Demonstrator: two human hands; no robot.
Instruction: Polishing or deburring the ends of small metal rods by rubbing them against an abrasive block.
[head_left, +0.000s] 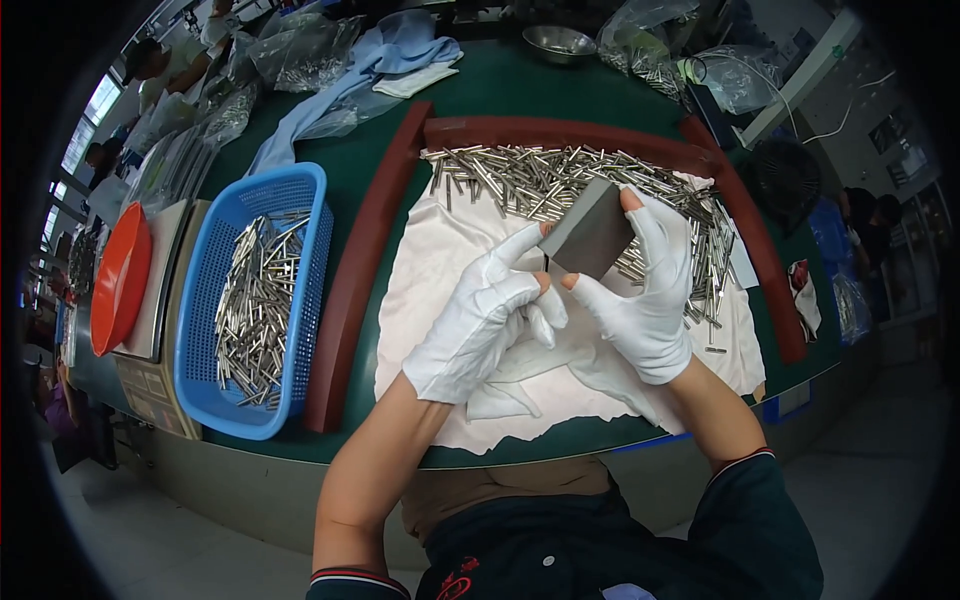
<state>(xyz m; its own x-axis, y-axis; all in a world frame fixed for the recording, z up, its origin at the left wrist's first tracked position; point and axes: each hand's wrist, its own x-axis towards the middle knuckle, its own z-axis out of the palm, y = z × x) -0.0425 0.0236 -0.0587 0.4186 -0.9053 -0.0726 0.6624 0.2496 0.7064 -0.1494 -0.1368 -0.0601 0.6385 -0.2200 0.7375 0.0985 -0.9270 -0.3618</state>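
Your dark shirt (pixel 560 545) lies closest, below both hands. Your bare forearms (pixel 375 470) rise from it and angle inward over the green table (pixel 490 85). Your left hand (pixel 480 315), in a white glove with bare fingertips, curls narrowly, index and thumb near the left edge of the grey block (pixel 595 230); something thin and dark shows between them, but I cannot tell whether you grip it. Your right hand (pixel 645 300), gloved alike, holds that block, thumb below, fingers at its right corner; it is flat-faced, matte and tilted. Beneath your hands spreads creased, pale pink cloth (pixel 415 275). To their left, past a dark red rail (pixel 358 265), a perforated blue plastic basket (pixel 188 345) holds shiny metal pins (pixel 258 315). Just beyond your hands lie heaped loose cylindrical pins (pixel 515 180); farther off sits a round metal bowl (pixel 558 38).
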